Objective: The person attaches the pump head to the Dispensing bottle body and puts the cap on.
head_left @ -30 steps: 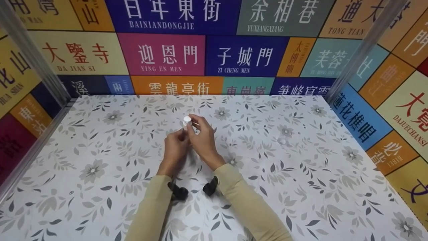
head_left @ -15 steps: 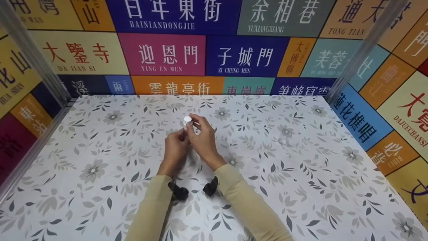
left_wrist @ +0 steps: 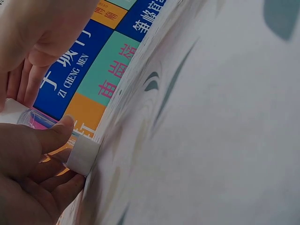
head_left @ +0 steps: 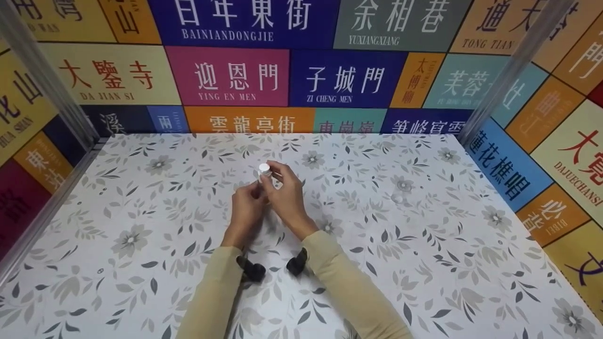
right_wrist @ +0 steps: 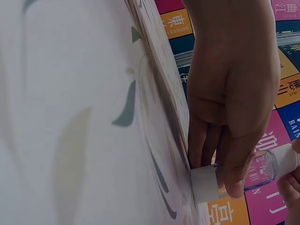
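A small clear bottle (left_wrist: 40,119) stands upright on the table, with a white cap (head_left: 264,167) on top and a white band (left_wrist: 83,154) round its lower end. My left hand (head_left: 247,205) holds it low down, thumb and fingers wrapped about the clear part just above the white lower end. Higher up, my right hand (head_left: 287,190) pinches the white cap between thumb and fingers. In the right wrist view the left hand (right_wrist: 229,103) fills the middle, and only the fingers (right_wrist: 293,190) of the right hand show at the edge beside the cap.
A small see-through object (head_left: 401,192) stands to the right on the table (head_left: 358,263), which has a grey leaf and flower pattern. Colourful sign panels (head_left: 231,77) form walls at the back and sides, with metal posts (head_left: 499,75) at the corners.
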The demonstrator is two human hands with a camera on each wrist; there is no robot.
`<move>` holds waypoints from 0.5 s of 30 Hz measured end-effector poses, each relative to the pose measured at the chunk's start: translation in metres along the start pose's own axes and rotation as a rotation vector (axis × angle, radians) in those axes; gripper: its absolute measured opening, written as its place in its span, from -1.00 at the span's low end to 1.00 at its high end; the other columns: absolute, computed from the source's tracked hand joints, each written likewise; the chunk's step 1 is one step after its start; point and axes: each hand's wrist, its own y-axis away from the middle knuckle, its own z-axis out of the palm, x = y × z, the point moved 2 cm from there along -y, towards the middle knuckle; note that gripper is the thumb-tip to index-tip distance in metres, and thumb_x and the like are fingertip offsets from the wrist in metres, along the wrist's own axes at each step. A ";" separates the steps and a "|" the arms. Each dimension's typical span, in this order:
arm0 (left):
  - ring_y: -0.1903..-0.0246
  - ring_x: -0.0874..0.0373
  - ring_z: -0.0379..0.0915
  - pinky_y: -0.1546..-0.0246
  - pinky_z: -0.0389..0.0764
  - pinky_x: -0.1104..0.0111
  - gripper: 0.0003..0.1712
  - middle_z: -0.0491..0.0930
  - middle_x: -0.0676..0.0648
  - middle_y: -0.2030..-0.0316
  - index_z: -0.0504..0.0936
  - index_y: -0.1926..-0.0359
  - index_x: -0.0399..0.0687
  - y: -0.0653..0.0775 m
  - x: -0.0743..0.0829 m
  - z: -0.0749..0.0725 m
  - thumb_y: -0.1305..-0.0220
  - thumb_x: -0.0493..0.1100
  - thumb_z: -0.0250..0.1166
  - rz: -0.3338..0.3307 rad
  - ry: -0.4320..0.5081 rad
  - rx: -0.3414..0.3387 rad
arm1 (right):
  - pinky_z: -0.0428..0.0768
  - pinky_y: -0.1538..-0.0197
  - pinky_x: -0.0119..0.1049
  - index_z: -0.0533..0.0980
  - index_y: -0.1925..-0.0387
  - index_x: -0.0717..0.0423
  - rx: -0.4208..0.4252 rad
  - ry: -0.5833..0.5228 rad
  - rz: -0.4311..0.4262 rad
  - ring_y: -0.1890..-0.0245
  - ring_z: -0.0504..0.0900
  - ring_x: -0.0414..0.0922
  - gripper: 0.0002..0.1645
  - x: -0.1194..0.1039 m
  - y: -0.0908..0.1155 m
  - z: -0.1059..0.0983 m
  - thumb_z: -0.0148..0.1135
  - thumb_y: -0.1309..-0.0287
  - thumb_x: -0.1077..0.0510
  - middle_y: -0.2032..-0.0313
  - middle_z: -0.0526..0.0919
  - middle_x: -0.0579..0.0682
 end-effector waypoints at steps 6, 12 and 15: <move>0.43 0.15 0.47 0.41 0.45 0.41 -0.88 0.65 -0.08 0.40 0.73 0.17 -0.13 0.000 0.000 0.001 -0.31 -0.27 0.30 -0.023 0.011 -0.011 | 0.58 -0.19 -0.38 0.53 -0.14 0.27 0.001 0.006 0.015 -0.11 0.66 -0.02 -0.62 0.000 0.000 0.000 0.22 -0.32 0.24 -0.03 0.68 0.16; 0.42 0.12 0.48 0.38 0.45 0.38 -0.86 0.67 -0.12 0.40 0.74 0.16 -0.15 0.000 0.001 0.000 -0.29 -0.28 0.31 -0.006 0.007 0.001 | 0.59 -0.18 -0.34 0.52 -0.13 0.30 -0.002 0.007 -0.004 -0.10 0.66 0.02 -0.61 0.001 0.001 0.001 0.25 -0.30 0.27 -0.01 0.67 0.19; 0.39 0.11 0.50 0.36 0.47 0.38 -0.81 0.69 -0.13 0.36 0.74 0.11 -0.14 0.000 0.001 0.000 -0.29 -0.30 0.29 -0.013 0.010 -0.006 | 0.60 -0.18 -0.35 0.52 -0.12 0.30 0.008 0.011 -0.018 -0.10 0.67 0.03 -0.60 0.001 0.001 0.000 0.28 -0.28 0.26 -0.01 0.67 0.20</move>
